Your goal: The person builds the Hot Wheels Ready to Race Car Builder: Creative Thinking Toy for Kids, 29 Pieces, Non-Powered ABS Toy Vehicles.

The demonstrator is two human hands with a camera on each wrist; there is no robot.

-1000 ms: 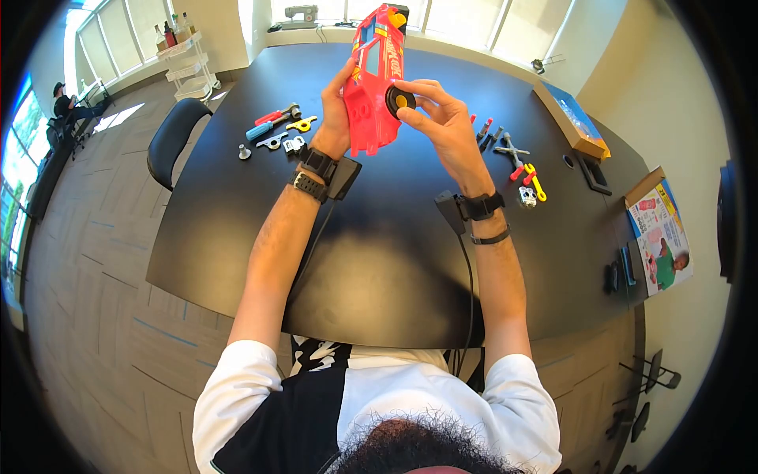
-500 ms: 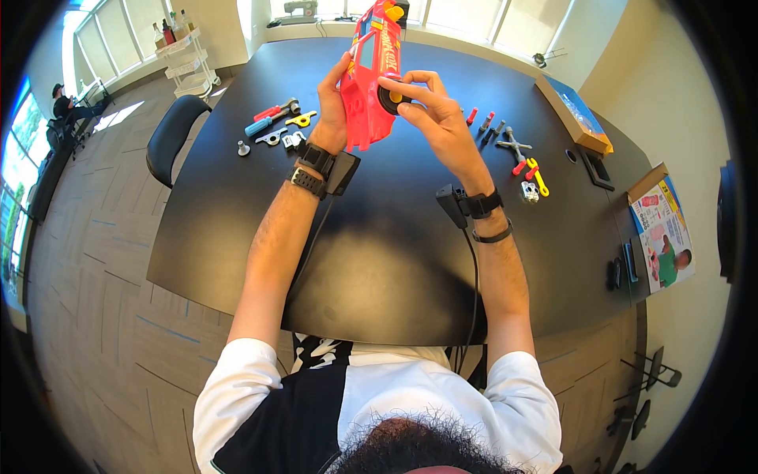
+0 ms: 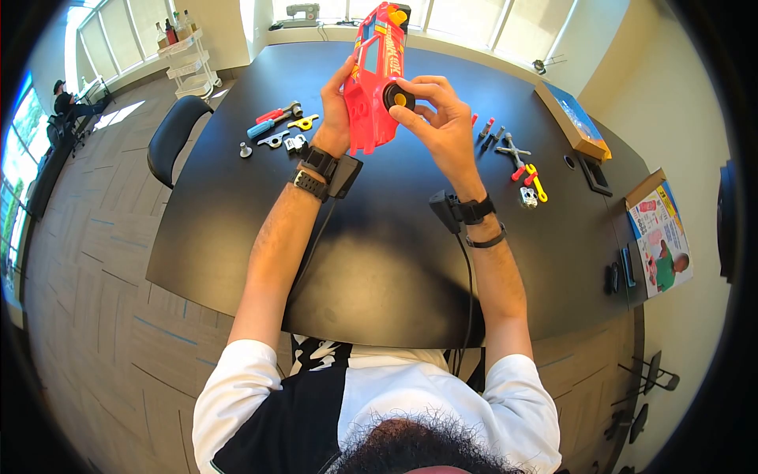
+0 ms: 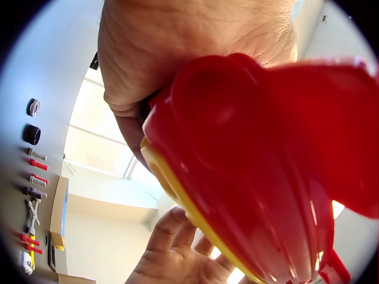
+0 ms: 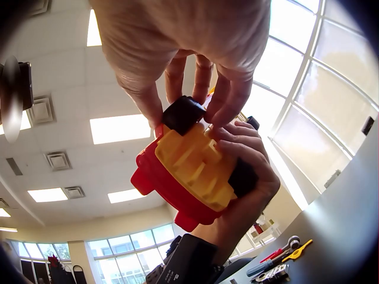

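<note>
A red toy truck (image 3: pixel 369 110) with yellow lettering is held up over the dark table, tilted nose to tail away from me. My left hand (image 3: pixel 335 118) grips it along its left side. On its near right side sits a black wheel (image 3: pixel 399 96) with a yellow hub, and my right hand (image 3: pixel 444 130) pinches that wheel between thumb and fingers. The right wrist view shows the truck's yellow underside (image 5: pixel 192 163) and the wheel's tread (image 5: pixel 182 115) between the fingertips. In the left wrist view the red body (image 4: pixel 237 154) hides most of the left fingers.
Left on the table (image 3: pixel 213 237) lie a blue-handled screwdriver (image 3: pixel 260 129), a yellow toy piece (image 3: pixel 303 123) and grey parts. To the right are a grey cross wrench (image 3: pixel 513 150), a yellow wrench (image 3: pixel 538 186), an open box (image 3: pixel 588 138) and a printed box (image 3: pixel 662 233). A chair (image 3: pixel 167 142) stands at left.
The truck shifted slightly left and away, then came back towards its earlier place. My right fingers have moved on the wheel, with the index finger drawn back from across its face.
</note>
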